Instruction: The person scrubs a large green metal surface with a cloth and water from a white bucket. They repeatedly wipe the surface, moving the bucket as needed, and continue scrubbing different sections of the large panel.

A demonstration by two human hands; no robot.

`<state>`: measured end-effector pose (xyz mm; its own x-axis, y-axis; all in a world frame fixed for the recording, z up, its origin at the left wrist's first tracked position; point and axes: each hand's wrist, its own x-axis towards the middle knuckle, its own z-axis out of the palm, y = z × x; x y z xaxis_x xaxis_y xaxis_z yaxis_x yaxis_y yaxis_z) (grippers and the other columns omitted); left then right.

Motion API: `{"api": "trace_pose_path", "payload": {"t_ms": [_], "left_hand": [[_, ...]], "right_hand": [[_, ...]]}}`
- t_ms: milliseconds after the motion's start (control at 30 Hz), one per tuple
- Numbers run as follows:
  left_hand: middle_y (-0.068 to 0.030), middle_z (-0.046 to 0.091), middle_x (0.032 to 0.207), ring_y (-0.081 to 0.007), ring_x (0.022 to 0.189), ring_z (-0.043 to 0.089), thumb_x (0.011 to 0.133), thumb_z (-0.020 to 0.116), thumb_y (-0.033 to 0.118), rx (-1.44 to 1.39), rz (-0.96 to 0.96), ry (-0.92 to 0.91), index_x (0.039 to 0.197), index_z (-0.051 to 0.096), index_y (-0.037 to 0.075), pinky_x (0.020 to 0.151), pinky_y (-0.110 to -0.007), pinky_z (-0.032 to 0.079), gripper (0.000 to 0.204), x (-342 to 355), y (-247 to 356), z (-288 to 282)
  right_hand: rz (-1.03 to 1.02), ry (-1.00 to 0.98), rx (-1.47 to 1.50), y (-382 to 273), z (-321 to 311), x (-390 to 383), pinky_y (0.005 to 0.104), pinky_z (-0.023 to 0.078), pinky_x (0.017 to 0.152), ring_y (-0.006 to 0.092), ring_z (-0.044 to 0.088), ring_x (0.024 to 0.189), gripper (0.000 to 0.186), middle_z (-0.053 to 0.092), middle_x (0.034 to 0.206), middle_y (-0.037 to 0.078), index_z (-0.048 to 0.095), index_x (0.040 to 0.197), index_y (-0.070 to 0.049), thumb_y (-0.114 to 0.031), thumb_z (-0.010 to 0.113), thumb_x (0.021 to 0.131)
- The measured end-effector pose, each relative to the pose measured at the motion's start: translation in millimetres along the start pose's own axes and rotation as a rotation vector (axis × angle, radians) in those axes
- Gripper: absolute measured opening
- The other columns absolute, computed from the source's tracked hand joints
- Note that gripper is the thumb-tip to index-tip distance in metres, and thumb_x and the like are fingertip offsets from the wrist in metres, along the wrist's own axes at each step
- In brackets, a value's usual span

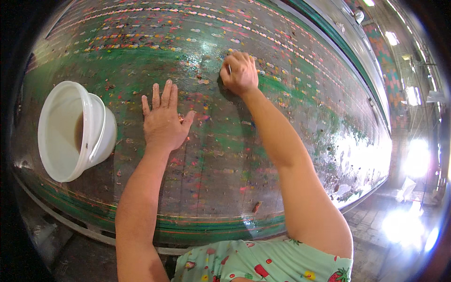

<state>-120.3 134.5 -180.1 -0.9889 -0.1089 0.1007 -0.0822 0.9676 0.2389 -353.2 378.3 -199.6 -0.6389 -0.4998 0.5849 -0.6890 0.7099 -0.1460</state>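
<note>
My left hand [164, 120] lies flat with its fingers spread on a long, wet, dark table surface [221, 183] smeared with green and spotted with coloured specks. Farther off and to the right, my right hand [239, 73] is closed and pressed down on the same surface. Whatever it grips, if anything, is hidden under the curled fingers. A white plastic bucket [105, 129] stands tilted-looking at the left, apart from my left hand, with some murky liquid inside.
Rows of small pale and coloured marks [263, 33] run across the far part of the surface. A reddish-brown scrap [256, 207] lies near the close edge. Along the far side runs a metal rail [347, 51]. Paved floor [371, 235] shows at the right under bright light.
</note>
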Motion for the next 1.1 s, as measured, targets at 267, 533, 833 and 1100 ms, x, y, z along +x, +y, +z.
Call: {"api": "trace_pose_path", "payload": {"t_ms": [267, 533, 833, 1100], "left_hand": [[-0.0054, 0.024, 0.195, -0.0362, 0.179, 0.02, 0.112, 0.062, 0.061, 0.053, -0.013, -0.031, 0.183, 0.033, 0.007, 0.145, -0.064, 0.012, 0.095, 1, 0, 2], [-0.0056, 0.03, 0.193, -0.0382, 0.177, 0.026, 0.109, 0.07, 0.054, 0.037, 0.028, 0.055, 0.182, 0.037, 0.008, 0.142, -0.067, 0.019, 0.092, 0, -4, 10], [-0.0032, 0.031, 0.193, -0.0348, 0.178, 0.024, 0.111, 0.067, 0.054, 0.096, 0.026, 0.07, 0.182, 0.037, 0.01, 0.144, -0.065, 0.017, 0.089, 1, -2, 13], [-0.0026, 0.03, 0.193, -0.0351, 0.179, 0.023, 0.111, 0.066, 0.055, 0.123, 0.045, 0.074, 0.183, 0.036, 0.011, 0.144, -0.065, 0.016, 0.089, 1, -5, 17]], "right_hand": [[0.352, 0.031, -0.386, 81, -50, -7, 0.0579, 0.058, 0.094, 0.0404, 0.074, 0.103, 0.008, 0.079, 0.101, 0.014, 0.077, 0.088, -0.011, -0.019, 0.074, 0.091], [-0.023, -0.087, 0.072, 17, -131, -144, 0.0525, 0.054, 0.096, 0.0365, 0.07, 0.106, 0.008, 0.073, 0.105, 0.011, 0.072, 0.089, -0.012, -0.012, 0.08, 0.087], [0.503, 0.145, -0.468, 155, -97, -85, 0.0539, 0.055, 0.101, 0.0397, 0.069, 0.117, 0.013, 0.076, 0.114, 0.015, 0.076, 0.098, -0.01, -0.022, 0.074, 0.094], [0.237, 0.055, -0.216, 148, -131, -107, 0.0567, 0.059, 0.093, 0.039, 0.075, 0.103, 0.011, 0.078, 0.099, 0.014, 0.077, 0.085, -0.012, -0.021, 0.077, 0.091]]}}
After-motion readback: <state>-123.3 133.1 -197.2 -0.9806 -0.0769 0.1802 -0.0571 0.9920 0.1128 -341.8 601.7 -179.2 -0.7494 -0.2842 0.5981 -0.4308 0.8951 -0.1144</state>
